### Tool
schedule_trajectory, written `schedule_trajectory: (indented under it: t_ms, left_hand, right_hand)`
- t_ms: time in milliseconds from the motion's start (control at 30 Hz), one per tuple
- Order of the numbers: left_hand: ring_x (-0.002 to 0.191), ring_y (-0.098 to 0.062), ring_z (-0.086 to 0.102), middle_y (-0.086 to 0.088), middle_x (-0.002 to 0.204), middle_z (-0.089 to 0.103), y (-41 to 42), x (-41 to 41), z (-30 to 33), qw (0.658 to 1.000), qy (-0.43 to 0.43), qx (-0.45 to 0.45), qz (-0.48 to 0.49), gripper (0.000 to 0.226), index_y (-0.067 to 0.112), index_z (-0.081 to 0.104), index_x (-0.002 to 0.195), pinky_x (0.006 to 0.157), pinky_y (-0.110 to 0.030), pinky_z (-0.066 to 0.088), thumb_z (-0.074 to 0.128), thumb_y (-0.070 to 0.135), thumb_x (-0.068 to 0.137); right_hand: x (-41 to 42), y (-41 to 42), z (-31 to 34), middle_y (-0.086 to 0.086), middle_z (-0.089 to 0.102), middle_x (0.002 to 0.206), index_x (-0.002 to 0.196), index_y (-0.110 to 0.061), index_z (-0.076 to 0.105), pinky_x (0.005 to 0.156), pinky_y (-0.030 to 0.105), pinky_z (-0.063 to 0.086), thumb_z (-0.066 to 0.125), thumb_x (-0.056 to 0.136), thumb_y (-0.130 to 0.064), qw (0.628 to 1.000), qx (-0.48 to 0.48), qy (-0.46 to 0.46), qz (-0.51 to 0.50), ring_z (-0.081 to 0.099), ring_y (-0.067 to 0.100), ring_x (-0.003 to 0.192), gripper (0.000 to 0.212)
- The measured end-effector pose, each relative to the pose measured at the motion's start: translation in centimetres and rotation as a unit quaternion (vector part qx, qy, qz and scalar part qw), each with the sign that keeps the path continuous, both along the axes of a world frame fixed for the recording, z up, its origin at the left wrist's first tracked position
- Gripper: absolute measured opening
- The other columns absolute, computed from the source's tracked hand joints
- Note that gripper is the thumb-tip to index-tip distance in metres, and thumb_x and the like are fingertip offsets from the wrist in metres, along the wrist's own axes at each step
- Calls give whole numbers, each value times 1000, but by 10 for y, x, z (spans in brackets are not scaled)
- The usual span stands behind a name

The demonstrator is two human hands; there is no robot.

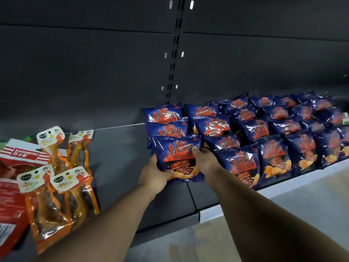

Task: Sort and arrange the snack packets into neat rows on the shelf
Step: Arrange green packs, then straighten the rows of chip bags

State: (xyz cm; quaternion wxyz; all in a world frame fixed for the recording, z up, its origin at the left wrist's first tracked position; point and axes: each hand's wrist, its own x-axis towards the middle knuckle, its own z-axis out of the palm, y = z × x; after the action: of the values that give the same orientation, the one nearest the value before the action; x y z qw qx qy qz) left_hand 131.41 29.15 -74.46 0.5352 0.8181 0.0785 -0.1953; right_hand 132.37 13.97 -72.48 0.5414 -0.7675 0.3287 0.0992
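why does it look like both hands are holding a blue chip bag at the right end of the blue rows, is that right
Not quite. Both the left hand and right hand do hold the blue chip bag, but at the left end of the blue rows, as the head view shows.

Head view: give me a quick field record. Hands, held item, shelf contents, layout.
left hand: grips the lower left edge of the held packet
right hand: grips the packet's right side, thumb on its front
held packet: blue chip packet, front facing the camera, at the left end of the blue rows
blue rows: same blue packets, overlapping in rows on the right part of the shelf
orange packs: four, lying on the left
red bags: far left, partly out of frame
shelf: dark, bare between orange packs and blue rows
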Motion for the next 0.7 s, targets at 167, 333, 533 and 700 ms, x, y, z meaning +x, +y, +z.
schedule_trajectory:
  t_ms: [167,333,533,700]
  left_hand:
    - [98,-16,54,6,111,60,0,2,-3,1000,-4,12,-16,53,23,43,133,81,-22,36,67,18,85]
    - [109,-19,58,4,119,62,4,3,-12,999,-3,18,-41,57,27,41,134,84,-23,39,69,27,84]
    - [105,-21,59,3,118,63,9,4,-23,997,-1,57,-46,64,33,34,141,83,-29,46,68,29,86]
    - [101,-19,57,1,119,60,9,2,-26,995,8,86,-54,64,31,31,143,77,-26,43,59,12,88]
  right_hand:
    - [4,6,-5,3,52,102,135,-14,45,72,29,37,33,103,-37,1000,-12,-1,11,48,13,76,41]
    - [11,14,-12,6,55,110,135,-15,44,79,31,40,35,102,-40,999,-32,-2,1,50,20,90,43]
    - [13,17,-15,0,52,94,130,-16,48,74,31,39,38,100,-42,999,-38,-7,-21,50,16,80,41]
    - [13,19,-14,2,51,99,132,-16,46,73,30,38,37,100,-43,999,-50,12,-12,50,18,85,43]
